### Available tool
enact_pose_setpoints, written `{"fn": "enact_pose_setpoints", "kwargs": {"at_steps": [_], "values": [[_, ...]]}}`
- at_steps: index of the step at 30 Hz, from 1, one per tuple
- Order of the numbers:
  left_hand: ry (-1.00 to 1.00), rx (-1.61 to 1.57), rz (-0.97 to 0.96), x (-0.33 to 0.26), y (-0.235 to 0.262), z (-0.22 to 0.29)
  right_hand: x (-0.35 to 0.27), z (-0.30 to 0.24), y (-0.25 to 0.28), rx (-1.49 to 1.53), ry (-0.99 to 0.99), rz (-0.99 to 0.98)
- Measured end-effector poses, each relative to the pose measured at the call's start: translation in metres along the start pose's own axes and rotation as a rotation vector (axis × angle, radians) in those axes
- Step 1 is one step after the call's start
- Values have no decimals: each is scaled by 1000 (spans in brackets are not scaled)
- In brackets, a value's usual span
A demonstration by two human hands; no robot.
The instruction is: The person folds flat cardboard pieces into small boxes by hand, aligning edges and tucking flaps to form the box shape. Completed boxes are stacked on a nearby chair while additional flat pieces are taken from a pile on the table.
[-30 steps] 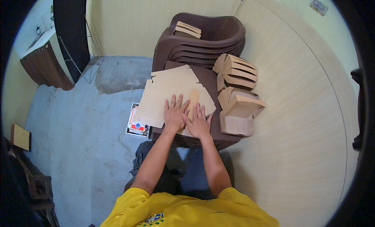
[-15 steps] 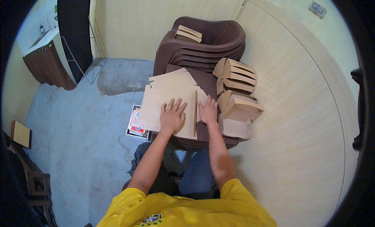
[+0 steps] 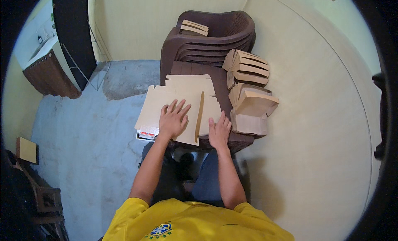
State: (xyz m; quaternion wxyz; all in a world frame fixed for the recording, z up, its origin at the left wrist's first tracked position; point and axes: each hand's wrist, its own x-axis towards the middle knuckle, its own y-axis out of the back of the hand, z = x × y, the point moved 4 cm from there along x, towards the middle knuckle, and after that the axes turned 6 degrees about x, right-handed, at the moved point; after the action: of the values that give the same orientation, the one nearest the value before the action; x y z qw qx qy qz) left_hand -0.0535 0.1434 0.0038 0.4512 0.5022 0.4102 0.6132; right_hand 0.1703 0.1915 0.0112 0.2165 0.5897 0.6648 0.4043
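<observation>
The right hand (image 3: 220, 131) lies at the right edge of the cardboard sheet (image 3: 186, 91), fingers loosely together, thumb apart. The left hand (image 3: 173, 121) is flat on it, fingers spread; even palm pressure either side of the narrow brown strip (image 3: 200, 117) seems best. The sheet overhangs the chair seat (image 3: 198, 68) at 9 o'clock, over blue floor (image 3: 83, 133); cartons (image 3: 251, 116) limit 3 o'clock.

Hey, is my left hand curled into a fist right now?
No, the left hand lies open and spread out on the flat cardboard sheet.
</observation>
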Motion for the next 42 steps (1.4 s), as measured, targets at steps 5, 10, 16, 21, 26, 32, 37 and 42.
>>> {"fn": "enact_pose_setpoints", "kwargs": {"at_steps": [5,10,16,21,26,32,37,42], "values": [[-2,2,-26,0,-2,1,0,12,3,117,-5,-1],[4,-2,-37,1,0,1,-3,16,1,152,1,15],[141,30,7,1,-2,16,3,9,-1,179,-72,102],[282,54,53,6,-15,28,-3,3,1,43,-25,88],[525,20,5,19,-15,36,-8,2,7,-41,59,51],[629,-3,-202,45,13,17,-14,11,4,89,183,200],[113,-136,-123,24,30,-22,-11,24,1,157,192,184],[220,52,-171,-14,33,-9,-15,24,3,235,254,125]]}}
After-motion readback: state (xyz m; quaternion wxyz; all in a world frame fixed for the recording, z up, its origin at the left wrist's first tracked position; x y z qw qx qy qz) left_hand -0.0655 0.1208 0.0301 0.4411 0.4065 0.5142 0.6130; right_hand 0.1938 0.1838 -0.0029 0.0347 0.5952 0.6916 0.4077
